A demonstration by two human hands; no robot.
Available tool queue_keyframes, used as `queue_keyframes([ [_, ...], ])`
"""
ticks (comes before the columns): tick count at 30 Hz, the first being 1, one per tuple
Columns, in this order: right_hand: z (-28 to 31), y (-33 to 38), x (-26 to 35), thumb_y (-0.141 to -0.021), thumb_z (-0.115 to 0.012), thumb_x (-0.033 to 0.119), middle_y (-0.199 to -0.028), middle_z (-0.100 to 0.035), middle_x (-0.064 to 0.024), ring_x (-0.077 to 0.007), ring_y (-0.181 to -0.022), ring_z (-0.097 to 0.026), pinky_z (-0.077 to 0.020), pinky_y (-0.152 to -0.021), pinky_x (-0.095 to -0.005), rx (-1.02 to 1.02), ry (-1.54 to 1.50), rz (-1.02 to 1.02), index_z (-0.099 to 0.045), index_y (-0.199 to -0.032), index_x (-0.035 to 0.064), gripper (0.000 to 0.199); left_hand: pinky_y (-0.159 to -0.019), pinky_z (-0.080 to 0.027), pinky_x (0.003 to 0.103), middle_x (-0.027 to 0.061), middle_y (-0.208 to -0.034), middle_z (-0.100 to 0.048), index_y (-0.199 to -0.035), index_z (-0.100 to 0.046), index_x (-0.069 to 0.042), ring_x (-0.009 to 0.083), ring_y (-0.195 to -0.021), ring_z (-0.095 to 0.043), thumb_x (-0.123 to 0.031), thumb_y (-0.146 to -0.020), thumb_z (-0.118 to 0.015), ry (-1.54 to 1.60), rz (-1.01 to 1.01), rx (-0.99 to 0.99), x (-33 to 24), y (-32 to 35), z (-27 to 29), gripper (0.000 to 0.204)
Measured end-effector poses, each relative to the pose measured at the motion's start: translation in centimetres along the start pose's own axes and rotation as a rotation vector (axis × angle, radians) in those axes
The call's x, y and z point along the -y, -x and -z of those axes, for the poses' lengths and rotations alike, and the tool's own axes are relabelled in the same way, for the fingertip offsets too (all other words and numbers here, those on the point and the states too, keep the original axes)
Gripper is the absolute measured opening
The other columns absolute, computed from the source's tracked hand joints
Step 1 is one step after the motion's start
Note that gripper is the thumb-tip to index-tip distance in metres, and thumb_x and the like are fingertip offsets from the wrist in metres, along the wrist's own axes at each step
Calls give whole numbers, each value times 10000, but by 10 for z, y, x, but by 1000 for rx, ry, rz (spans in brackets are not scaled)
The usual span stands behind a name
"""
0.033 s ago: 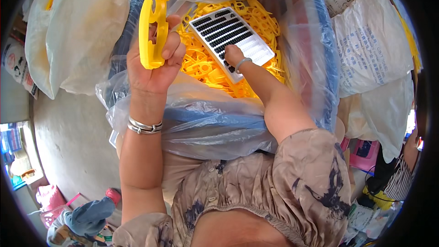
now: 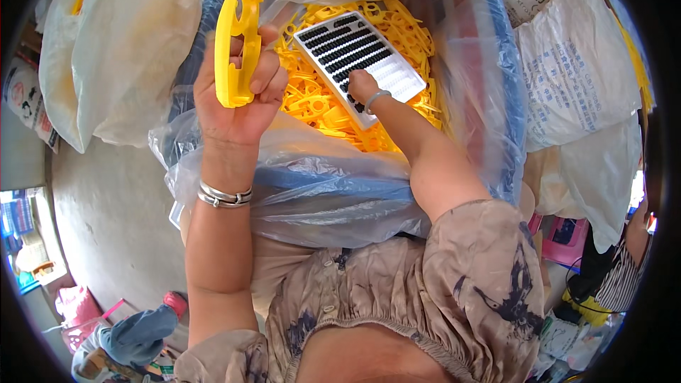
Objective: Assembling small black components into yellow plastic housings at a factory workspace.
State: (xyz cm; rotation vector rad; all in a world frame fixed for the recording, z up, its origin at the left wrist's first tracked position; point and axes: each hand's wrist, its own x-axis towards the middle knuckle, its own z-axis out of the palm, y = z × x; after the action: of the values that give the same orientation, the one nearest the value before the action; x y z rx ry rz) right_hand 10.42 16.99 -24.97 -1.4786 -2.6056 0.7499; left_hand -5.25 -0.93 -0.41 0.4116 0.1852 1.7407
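Observation:
My left hand [image 2: 237,117] is raised at the near left of a lined bin, its fingers wrapped round a curved yellow plastic part [image 2: 228,74] with openings through it. The part stands upright in the grip. Inside the bin, a white tray [image 2: 399,74] lies tilted over a heap of loose yellow plastic parts [image 2: 312,113]. Rows of small black pieces [image 2: 347,46] fill the tray's far and left slots; bare white ridges show at its right. My right hand [image 2: 363,85] is closed at the tray's near rows, fingertips down among the black pieces. What those fingertips hold is hidden.
Clear plastic sheeting [image 2: 319,220] drapes over the blue rim of the bin [image 2: 507,99]. Pale sacks stand at the left [image 2: 145,50] and right [image 2: 578,64]. Behind me at the lower left is a bundle of blue cloth [image 2: 138,333]; a pink item [image 2: 566,241] is at the right.

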Motion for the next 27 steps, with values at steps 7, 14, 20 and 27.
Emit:
queue_keyframes([
  [7,1,3,17,-714,-522,113,-788,-615,-137,-288,-731,-597,-487,-656,-368,-68,244,128,-633,-732,63,123,-459,-274,233,93,-964,-401,-983,-520,-83,106,-514,-352,-464,-740,-587,47,38,173,4,6,1,457],
  [14,47,-13,20,-678,-539,105,-710,-592,-130,-277,-697,-598,-490,-607,-372,-284,372,271,-600,-655,65,77,-479,-279,233,75,-964,-403,-1146,-440,-98,105,-541,-357,-421,-723,-614,55,57,311,6,-7,-6,559],
  [20,151,-14,76,-692,-587,59,-717,-581,-136,-274,-613,-560,-445,-544,-304,-613,-411,806,-599,-755,21,74,-614,-342,296,73,-931,-432,-1198,-407,-51,160,-674,-425,-433,-685,-611,27,-25,263,18,-7,-11,672],
  [27,232,67,127,-668,-588,-43,-760,-593,-107,-204,-639,-585,-467,-556,-245,-628,-297,1232,-609,-854,19,197,-903,-343,445,164,-1142,-449,-1153,-422,-3,331,-1038,-449,-496,-674,-525,105,26,-91,31,-5,-20,695],
])
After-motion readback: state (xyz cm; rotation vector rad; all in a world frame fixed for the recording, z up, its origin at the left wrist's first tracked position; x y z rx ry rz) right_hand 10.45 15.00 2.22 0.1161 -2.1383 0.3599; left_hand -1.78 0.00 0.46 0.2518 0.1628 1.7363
